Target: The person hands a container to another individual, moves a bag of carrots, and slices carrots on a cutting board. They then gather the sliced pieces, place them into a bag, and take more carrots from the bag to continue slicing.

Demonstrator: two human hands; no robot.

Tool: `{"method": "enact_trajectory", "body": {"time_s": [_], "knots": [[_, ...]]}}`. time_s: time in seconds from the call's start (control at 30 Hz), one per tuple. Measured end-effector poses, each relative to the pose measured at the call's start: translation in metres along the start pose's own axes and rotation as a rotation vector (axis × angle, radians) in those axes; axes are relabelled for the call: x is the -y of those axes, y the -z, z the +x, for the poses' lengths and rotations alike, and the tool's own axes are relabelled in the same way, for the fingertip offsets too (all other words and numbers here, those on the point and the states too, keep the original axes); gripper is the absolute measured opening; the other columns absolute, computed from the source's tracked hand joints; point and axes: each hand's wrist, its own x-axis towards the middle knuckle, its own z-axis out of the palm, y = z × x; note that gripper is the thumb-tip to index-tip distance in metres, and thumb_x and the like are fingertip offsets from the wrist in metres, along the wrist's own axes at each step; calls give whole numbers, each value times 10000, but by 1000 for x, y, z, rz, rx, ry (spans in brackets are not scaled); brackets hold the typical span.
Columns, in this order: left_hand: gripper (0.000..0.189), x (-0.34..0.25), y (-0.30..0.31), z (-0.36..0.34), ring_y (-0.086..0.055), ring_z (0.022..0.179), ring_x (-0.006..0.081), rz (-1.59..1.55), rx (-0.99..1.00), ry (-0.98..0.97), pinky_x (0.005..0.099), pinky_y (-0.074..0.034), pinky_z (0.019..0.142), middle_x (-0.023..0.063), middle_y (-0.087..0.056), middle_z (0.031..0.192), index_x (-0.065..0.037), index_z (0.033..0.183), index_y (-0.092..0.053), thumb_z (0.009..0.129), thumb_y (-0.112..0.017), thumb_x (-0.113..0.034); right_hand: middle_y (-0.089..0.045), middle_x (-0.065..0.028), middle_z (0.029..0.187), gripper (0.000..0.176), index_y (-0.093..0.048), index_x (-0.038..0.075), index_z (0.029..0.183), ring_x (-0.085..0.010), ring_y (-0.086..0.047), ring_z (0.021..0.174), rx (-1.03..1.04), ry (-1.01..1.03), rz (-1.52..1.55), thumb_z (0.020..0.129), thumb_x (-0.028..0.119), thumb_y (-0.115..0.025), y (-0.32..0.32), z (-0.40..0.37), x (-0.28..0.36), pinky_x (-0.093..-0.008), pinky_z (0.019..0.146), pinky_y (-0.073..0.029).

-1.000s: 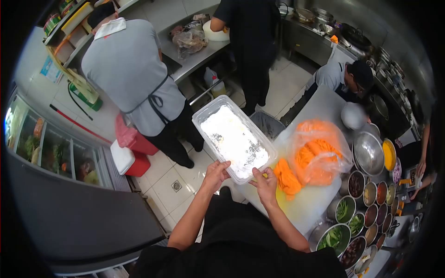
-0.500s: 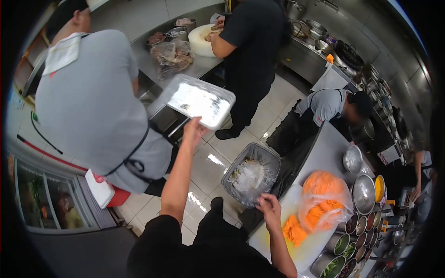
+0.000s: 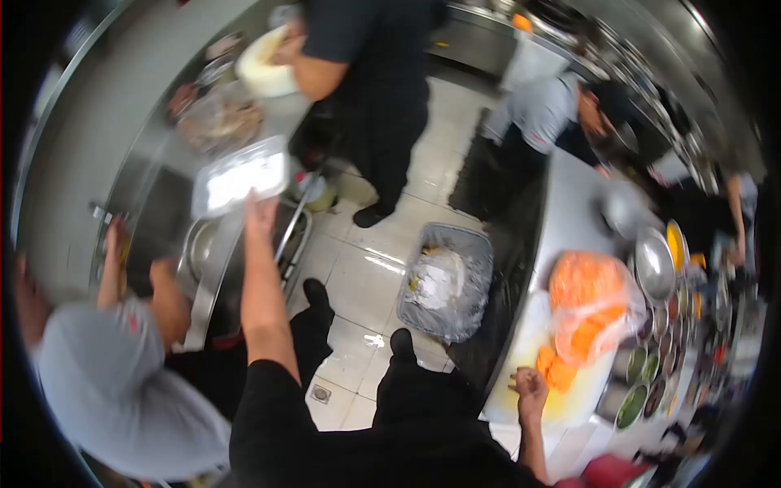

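My left hand (image 3: 260, 218) stretches forward, gripping the near edge of a shallow white tray (image 3: 241, 176) with a shiny, bright inner surface. The tray is up in the air, close to the steel counter and sink. My right hand (image 3: 530, 392) is over the edge of a white cutting board (image 3: 521, 346), its fingers curled in and nothing visible in them. Just beside it, a small pile of orange shreds (image 3: 556, 368) lies on the board. A clear bag of orange shreds (image 3: 587, 297) rests behind that pile.
A lined waste bin (image 3: 415, 305) stands on the tiled floor ahead. A co-worker in grey (image 3: 122, 390) bends at the sink (image 3: 159, 207) to my left; another in black (image 3: 378, 106) works at the counter. Metal bowls (image 3: 655, 264) and several ingredient tins (image 3: 630, 405) are at right.
My view has shifted left. My left hand has carried the tray toward the counter and sink. The grey-shirted co-worker now bends over the sink. My right hand has curled beside the orange shreds.
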Motion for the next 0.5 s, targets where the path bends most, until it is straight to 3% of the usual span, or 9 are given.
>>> {"method": "enact_trajectory", "body": {"time_s": [0.1,0.17,0.2,0.23,0.33,0.37,0.4,0.43,0.5], "knots": [[573,-13,-1,0,-413,1325,380,37,137,6,532,-325,1125,212,-394,1461,4,1437,-317,971,-533,-248,-664,-84,770,253,-662,-26,805,-147,-635,735,-153,29,-288,897,209,-691,18,-6,-11,-302,662,-513],[677,-24,20,31,-391,1330,408,3,215,119,517,-312,1141,241,-386,1455,46,1423,-330,942,-598,-347,-654,-103,750,250,-661,-29,823,-175,-619,715,-264,61,-478,890,211,-689,22,-19,-2,-300,653,-491],[828,-37,23,44,-346,1364,391,54,90,175,497,-286,1161,248,-385,1447,87,1425,-282,896,-638,-442,-648,-91,759,205,-654,-16,835,-187,-612,702,-352,40,-325,888,178,-688,20,-25,-4,-301,642,-494],[886,-47,19,52,-391,1330,406,-22,-64,332,500,-315,1148,267,-390,1433,96,1417,-280,860,-679,-465,-638,-87,783,183,-637,-17,821,-181,-605,704,-435,220,-390,886,147,-688,26,-27,-13,-303,619,-496],[885,-45,8,29,-455,1287,387,-100,-145,534,514,-353,1121,281,-395,1422,110,1394,-297,854,-687,-473,-633,-106,827,161,-626,-15,855,-173,-605,747,-571,116,-330,882,131,-689,49,-38,-11,-304,594,-489],[796,-28,-17,-16,-480,1264,377,78,-208,385,505,-393,1088,278,-432,1389,95,1370,-350,875,-677,-435,-634,-117,853,159,-625,-14,876,-170,-605,758,-595,64,-312,884,133,-686,59,-36,-15,-301,583,-487],[709,-12,-39,-64,-506,1240,367,250,-266,225,496,-434,1054,275,-469,1355,80,1347,-402,895,-667,-397,-635,-139,944,128,-632,3,895,-221,-606,872,-611,29,-410,877,121,-679,73,-32,-22,-342,691,-500],[709,-4,-48,-90,-506,1240,367,257,-254,216,496,-434,1054,275,-469,1355,80,1347,-402,895,-667,-397,-635,-139,944,128,-632,3,895,-221,-606,872,-613,28,-393,877,121,-679,83,-25,-27,-342,691,-500],[598,20,-56,-142,-559,1187,321,467,251,332,462,-487,976,211,-527,1328,32,1309,-481,923,-625,-403,-611,-153,1076,137,-631,22,926,-296,-561,1031,-706,483,-724,842,111,-694,102,-6,-37,-396,872,-461]]}}
